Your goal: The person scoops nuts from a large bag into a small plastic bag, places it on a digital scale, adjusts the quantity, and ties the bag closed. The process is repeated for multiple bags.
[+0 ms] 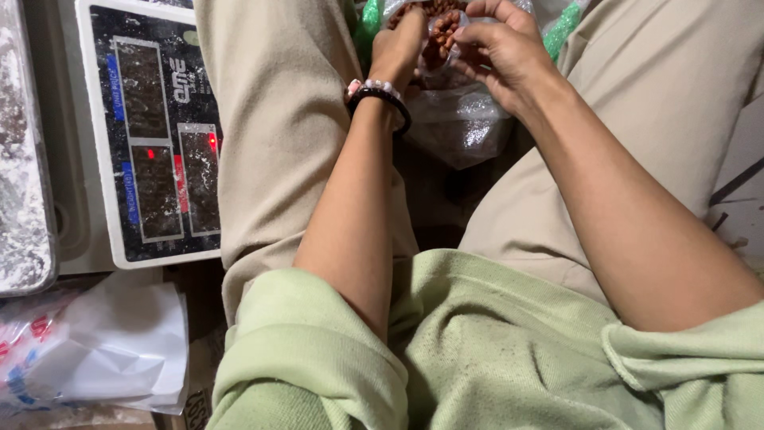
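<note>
brown bead-like pieces, rough and round, sit in a clear plastic bag held between the person's knees at the top edge of the view. progress, judged from this view: many pieces remain in the bag mouth, and no sorted or finished pile is visible, so the work appears to be in its middle stage; how much is done cannot be told.

left hand: fingers curled down into the bag mouth, touching the pieces; whether they pinch one cannot be told, as the fingertips are hidden. a dark and a pale bracelet circle this wrist.

right hand: fingers bent close together just beside the pieces, at the bag's rim; the grip itself is not clear.

a weighing scale lies on the floor well to the left, apart from both hands.
</note>
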